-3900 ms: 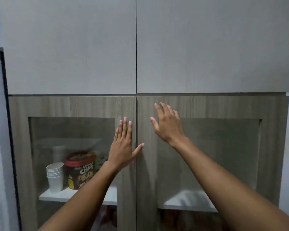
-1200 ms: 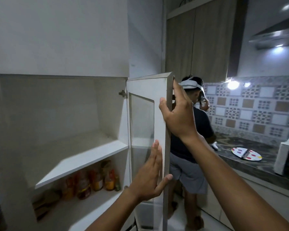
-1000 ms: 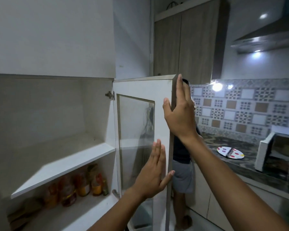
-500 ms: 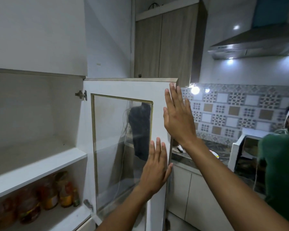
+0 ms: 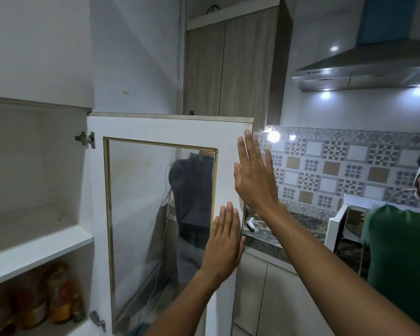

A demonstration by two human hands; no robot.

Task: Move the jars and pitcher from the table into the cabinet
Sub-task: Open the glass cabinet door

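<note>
The cabinet stands open at the left, its white shelf point(image 5: 34, 253) bare on top. Its glass-paned door point(image 5: 160, 214) is swung wide to the right. My left hand point(image 5: 224, 241) lies flat, fingers up, against the door's free edge low down. My right hand point(image 5: 254, 178) is flat and spread near the same edge higher up, holding nothing. No jars from the table and no pitcher are in view.
Several bottles point(image 5: 58, 301) stand on the lower cabinet shelf. A dark stone counter point(image 5: 289, 229) runs along the tiled wall at the right, with a white microwave point(image 5: 344, 224) on it. A person in a green shirt point(image 5: 398, 258) stands at the right edge. A range hood point(image 5: 364, 71) hangs above.
The right cabinet door has swung fully open. My right hand has let go of its edge and now lies flat. The view has turned right, and a person in green has come into sight.
</note>
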